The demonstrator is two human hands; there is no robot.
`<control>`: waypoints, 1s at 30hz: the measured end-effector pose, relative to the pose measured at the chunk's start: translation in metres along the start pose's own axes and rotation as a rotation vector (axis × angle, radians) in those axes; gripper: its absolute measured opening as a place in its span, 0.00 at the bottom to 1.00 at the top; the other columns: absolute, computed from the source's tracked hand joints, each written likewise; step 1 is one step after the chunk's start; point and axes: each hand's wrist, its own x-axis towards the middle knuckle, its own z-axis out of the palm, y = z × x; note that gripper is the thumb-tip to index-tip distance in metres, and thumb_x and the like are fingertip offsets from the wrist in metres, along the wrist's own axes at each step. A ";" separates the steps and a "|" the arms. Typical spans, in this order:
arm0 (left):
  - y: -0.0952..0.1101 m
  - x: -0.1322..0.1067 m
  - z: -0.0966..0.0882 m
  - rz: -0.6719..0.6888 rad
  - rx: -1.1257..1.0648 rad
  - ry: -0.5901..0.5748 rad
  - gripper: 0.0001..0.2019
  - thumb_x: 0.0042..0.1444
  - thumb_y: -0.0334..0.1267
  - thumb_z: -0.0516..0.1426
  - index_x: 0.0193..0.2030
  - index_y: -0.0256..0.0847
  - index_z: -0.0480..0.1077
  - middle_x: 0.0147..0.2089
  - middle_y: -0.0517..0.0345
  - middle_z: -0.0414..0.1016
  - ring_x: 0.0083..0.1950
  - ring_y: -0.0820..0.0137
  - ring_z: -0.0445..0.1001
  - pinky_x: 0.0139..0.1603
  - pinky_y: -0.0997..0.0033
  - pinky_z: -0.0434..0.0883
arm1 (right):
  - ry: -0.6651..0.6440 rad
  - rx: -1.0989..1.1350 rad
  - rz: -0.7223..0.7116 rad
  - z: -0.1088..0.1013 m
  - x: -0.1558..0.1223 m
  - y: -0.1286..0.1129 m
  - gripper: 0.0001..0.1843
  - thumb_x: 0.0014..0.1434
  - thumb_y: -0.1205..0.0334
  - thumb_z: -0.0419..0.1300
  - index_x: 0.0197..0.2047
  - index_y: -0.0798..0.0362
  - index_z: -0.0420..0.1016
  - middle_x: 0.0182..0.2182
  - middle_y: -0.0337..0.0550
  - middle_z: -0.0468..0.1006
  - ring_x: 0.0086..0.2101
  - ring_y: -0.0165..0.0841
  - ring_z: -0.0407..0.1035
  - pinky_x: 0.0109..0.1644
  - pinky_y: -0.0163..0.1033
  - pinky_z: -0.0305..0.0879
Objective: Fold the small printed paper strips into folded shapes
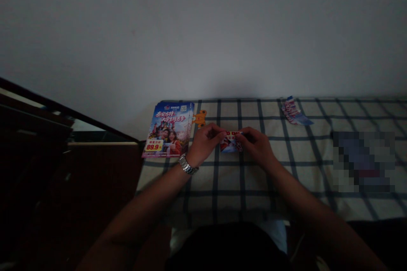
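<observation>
We hold a small folded flyer (231,141) above the checked cloth (286,169), left hand (203,144) and right hand (256,146) both pinching its edges. We judge a fold is in progress; next the crease needs firm pressing. More flyers (168,129) lie just left.

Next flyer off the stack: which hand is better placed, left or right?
Left, probably. The left hand pinches the folded flyer right beside the flyer stack. The right hand holds the flyer's far side, so it would have to cross over.
</observation>
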 end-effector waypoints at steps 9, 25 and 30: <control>0.001 0.001 -0.002 0.043 0.107 -0.131 0.13 0.59 0.47 0.63 0.43 0.40 0.74 0.37 0.57 0.78 0.35 0.71 0.76 0.35 0.74 0.71 | 0.004 -0.051 -0.002 -0.001 0.000 -0.001 0.15 0.61 0.46 0.63 0.37 0.50 0.78 0.29 0.40 0.80 0.31 0.35 0.73 0.34 0.38 0.70; 0.002 0.000 0.001 0.020 0.111 -0.053 0.11 0.58 0.44 0.64 0.38 0.38 0.74 0.30 0.60 0.77 0.30 0.73 0.74 0.30 0.76 0.68 | -0.088 0.080 0.002 0.004 -0.001 0.001 0.17 0.56 0.49 0.69 0.43 0.49 0.73 0.34 0.41 0.80 0.34 0.37 0.74 0.37 0.40 0.72; 0.002 0.000 0.001 0.009 0.106 -0.077 0.12 0.58 0.46 0.64 0.38 0.39 0.75 0.32 0.59 0.78 0.31 0.72 0.75 0.31 0.75 0.69 | -0.077 0.064 0.004 0.005 -0.001 0.001 0.17 0.56 0.50 0.69 0.42 0.49 0.71 0.33 0.40 0.79 0.33 0.36 0.74 0.36 0.40 0.71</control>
